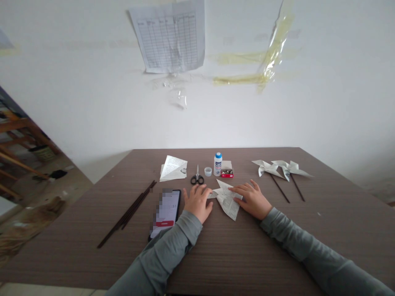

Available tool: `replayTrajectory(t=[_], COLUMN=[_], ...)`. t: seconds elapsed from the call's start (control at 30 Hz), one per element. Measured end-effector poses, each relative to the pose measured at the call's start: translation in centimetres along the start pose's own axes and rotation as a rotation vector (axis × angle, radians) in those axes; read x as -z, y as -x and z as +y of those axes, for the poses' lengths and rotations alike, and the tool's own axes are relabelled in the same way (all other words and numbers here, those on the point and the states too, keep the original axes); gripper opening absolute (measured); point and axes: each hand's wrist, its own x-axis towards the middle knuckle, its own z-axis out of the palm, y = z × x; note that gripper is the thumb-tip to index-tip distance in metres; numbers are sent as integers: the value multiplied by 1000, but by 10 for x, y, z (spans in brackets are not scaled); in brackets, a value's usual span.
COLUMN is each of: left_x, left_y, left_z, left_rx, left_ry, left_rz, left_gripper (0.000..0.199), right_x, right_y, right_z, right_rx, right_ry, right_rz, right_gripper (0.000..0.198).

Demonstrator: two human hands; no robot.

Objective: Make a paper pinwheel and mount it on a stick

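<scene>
Both hands flat, no closed grip: left hand (197, 202) and right hand (251, 199) press open-fingered on the folded printed paper (227, 198), lying on the table (277, 246) between them. Scissors (197, 177), glue bottle (217, 163) with its cap (208, 171) and pin box (226, 172) just behind. Phone (166, 211) and sticks (129, 213) to the left; two finished pinwheels (282, 168) to the right.
</scene>
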Motion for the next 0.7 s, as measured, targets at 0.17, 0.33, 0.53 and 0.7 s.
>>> replayTrajectory(t=[0.17,0.33,0.53,0.7], left_x=[2,2,-2,-2], left_y=[1,2,1,2], left_z=[1,-2,-4,-2], left_rx=[-5,-8,-4,1], left_ry=[-33,-46,-67,-61], left_rz=[-14,-22,-35,-23], left_gripper=[50,50,46,45], right_x=[0,2,1,-3], right_y=[0,0,0,-4], right_z=[-1,0,3,9], right_rx=[3,4,11,-17], right_ry=[19,8,-9,-54], right_rz=[19,24,39,49], right_gripper=[46,43,41,44])
